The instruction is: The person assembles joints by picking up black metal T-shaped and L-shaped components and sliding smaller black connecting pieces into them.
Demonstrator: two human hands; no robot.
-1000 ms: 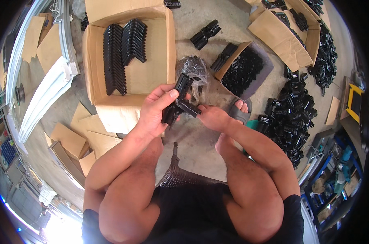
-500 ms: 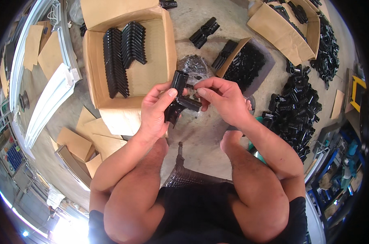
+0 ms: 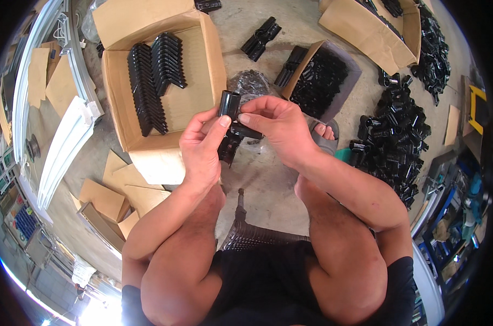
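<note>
In front of my knees, my left hand (image 3: 204, 142) is wrapped round a black tubular pipe joint (image 3: 230, 101), its thumb lying along the side and an open tube end pointing up and away. My right hand (image 3: 281, 130) is closed in a pinch against the joint's right side. Whatever lies between those fingertips is hidden. Beyond the joint, a crumpled clear plastic bag (image 3: 250, 82) rests on the floor. An open cardboard box (image 3: 196, 106) stands to the left, with black angled parts (image 3: 146, 92) stacked in two neat rows.
A small carton (image 3: 302, 73) of little black parts stands right of the bag. Loose black joints (image 3: 261, 39) lie behind it. A big pile of joints (image 3: 393, 144) spreads at right, below another carton (image 3: 360, 32). Cardboard pieces (image 3: 143, 187) lie at left.
My right fingertips have closed in against the joint, where they were slightly apart from it. Both hands and the joint have shifted a little left in the picture as the whole view moved.
</note>
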